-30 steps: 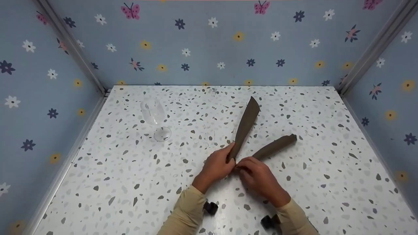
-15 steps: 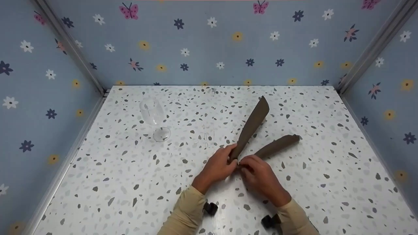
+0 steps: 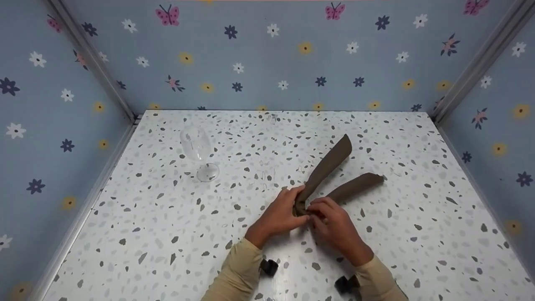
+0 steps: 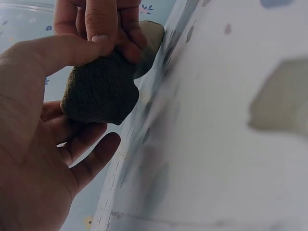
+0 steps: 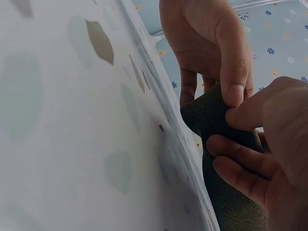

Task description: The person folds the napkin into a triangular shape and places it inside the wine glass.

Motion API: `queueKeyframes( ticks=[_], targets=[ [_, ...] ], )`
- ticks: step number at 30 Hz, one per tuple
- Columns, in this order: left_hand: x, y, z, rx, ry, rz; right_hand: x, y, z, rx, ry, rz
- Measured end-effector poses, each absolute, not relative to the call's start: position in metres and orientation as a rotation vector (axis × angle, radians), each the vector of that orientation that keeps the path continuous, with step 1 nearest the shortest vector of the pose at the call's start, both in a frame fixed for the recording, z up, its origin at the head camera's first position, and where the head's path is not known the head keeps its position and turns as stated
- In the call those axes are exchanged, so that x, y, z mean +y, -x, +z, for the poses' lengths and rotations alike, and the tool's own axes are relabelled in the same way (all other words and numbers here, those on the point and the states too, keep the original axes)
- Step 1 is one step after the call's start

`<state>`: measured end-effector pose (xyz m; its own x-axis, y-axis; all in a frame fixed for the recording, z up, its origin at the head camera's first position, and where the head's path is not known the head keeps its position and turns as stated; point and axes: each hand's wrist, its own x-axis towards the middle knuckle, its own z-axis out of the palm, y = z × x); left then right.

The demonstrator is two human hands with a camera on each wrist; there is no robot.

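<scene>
Right of the wine glass point(image 3: 196, 144), the brown cloth point(image 3: 330, 163) forms a V — the left hand point(image 3: 276, 214) holding its bend in a narrow grip, the right hand point(image 3: 335, 222) pinching beside it — so shaping the fold appears under way, the next move likely calling for steady pressure.

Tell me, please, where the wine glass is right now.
In the head view, the wine glass stands on the speckled table at left, farther back than the left hand.
</scene>
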<state>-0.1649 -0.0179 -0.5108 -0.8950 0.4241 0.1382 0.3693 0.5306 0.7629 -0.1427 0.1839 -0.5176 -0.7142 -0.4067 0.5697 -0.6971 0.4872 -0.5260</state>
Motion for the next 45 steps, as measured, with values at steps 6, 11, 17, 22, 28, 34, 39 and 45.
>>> queueKeyframes(
  ticks=[6, 11, 17, 22, 28, 34, 39, 45],
  targets=[
    [-0.016, 0.166, -0.512, 2.727, -0.731, 1.333, 0.185, 0.142, -0.515, -2.374, -0.907, 1.083],
    [-0.014, 0.167, -0.51, 2.778, -0.723, 1.307, 0.186, 0.143, -0.514, -2.359, -0.878, 1.06],
    [-0.011, 0.169, -0.512, 2.838, -0.661, 1.31, 0.188, 0.144, -0.513, -2.312, -0.857, 1.044],
    [-0.011, 0.17, -0.516, 2.887, -0.653, 1.347, 0.188, 0.145, -0.513, -2.302, -0.846, 1.061],
    [-0.011, 0.17, -0.516, 2.853, -0.576, 1.443, 0.191, 0.147, -0.513, -2.317, -0.752, 1.064],
    [-0.011, 0.169, -0.515, 2.839, -0.511, 1.434, 0.195, 0.149, -0.516, -2.323, -0.707, 1.052],
    [-0.012, 0.17, -0.516, 2.861, -0.49, 1.46, 0.197, 0.15, -0.519, -2.36, -0.679, 1.059],
    [-0.014, 0.17, -0.517, 2.852, -0.481, 1.53, 0.199, 0.15, -0.516, -2.398, -0.649, 1.12]
  ],
)
